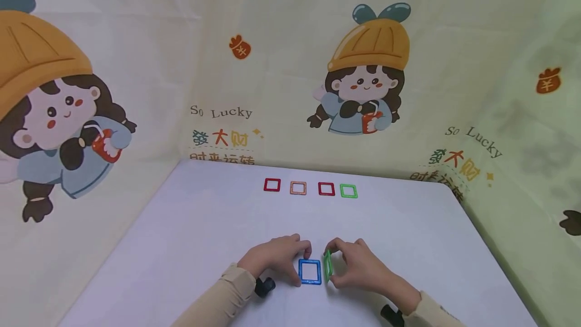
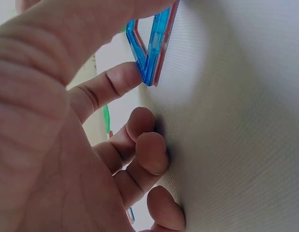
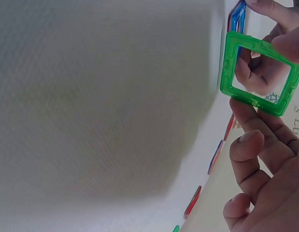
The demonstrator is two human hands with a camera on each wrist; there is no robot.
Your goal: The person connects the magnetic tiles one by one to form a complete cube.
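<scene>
A blue square frame tile (image 1: 310, 271) lies flat on the white table (image 1: 190, 226), close to the front edge. My left hand (image 1: 300, 265) pinches its left side between thumb and forefinger. The left wrist view shows that blue tile (image 2: 148, 58) with a reddish edge along it, held in the left hand (image 2: 139, 38). My right hand (image 1: 331, 265) holds a green square frame tile (image 1: 328, 265) upright on edge beside the blue tile's right side. In the right wrist view the green tile (image 3: 227, 67) stands pinched by the right hand (image 3: 267, 77), with the blue tile (image 3: 237, 17) behind it.
Along the far side of the table lie a red tile (image 1: 272, 184), an orange tile (image 1: 298, 188), another red tile (image 1: 326, 188) and a green tile (image 1: 348, 191). A printed cartoon cloth (image 1: 372, 64) walls the table on three sides.
</scene>
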